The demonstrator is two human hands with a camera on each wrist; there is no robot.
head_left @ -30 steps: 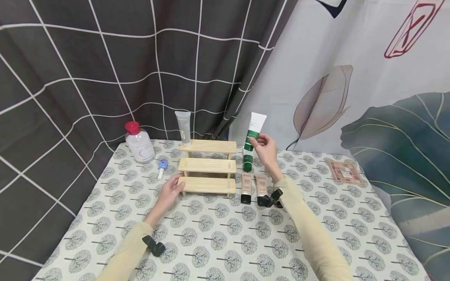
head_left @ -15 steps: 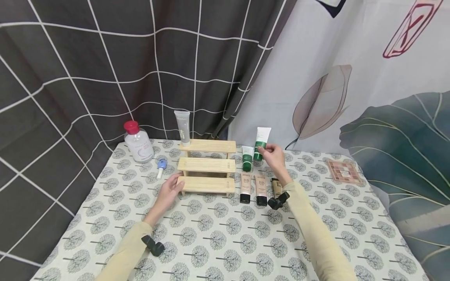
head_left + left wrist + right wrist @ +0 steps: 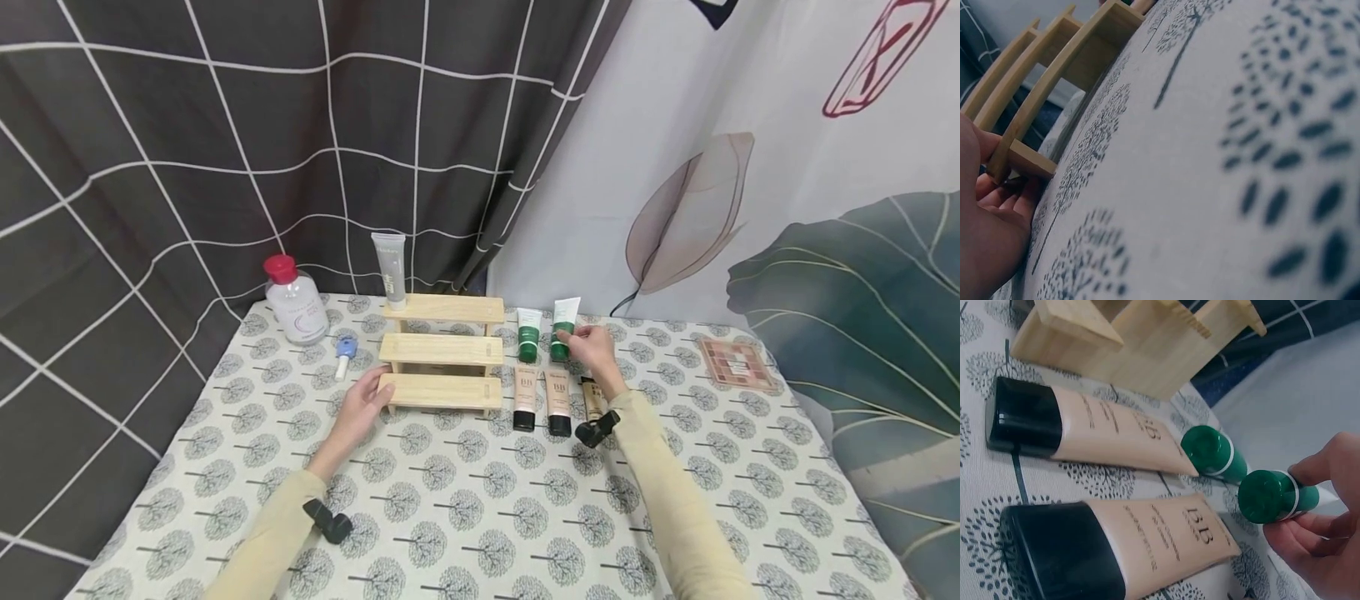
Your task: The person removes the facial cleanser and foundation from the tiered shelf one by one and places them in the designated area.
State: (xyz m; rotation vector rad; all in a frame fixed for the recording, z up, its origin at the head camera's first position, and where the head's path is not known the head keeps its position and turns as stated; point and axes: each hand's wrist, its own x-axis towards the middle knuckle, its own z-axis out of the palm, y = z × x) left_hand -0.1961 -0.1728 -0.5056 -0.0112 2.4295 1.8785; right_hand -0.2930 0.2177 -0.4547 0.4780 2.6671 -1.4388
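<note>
Your right hand (image 3: pixel 595 348) pinches the green tube (image 3: pixel 565 319) right of centre in the head view, its long axis running up the frame, cap lowermost, just right of its twin (image 3: pixel 528 333). Your left hand (image 3: pixel 361 410), farther from it, grips the wooden stand's (image 3: pixel 441 348) lower-left corner; both forearms reach up from the bottom edge.

- Your left hand (image 3: pixel 360 408) has an open lane over the tablecloth (image 3: pixel 450 517) in front of the three-tier wooden shelf (image 3: pixel 442 348).
- Behind that hand, the small blue-and-white container (image 3: pixel 345 357) and the red-capped bottle (image 3: pixel 297 308) obstruct you.
- The grey tube (image 3: pixel 391 271) blocks the top step's left end; you can pass to its right.
- Only a narrow gap separates your right hand's green-and-white tube (image 3: pixel 564 321) from its neighbouring green-and-white tube (image 3: pixel 528 337).
- Two BB cream tubes (image 3: pixel 558 393) stop you sliding your right hand (image 3: pixel 596 350) low toward the shelf's front corner.
- Rightward, you have room until the eyeshadow palette (image 3: pixel 738 364).
</note>
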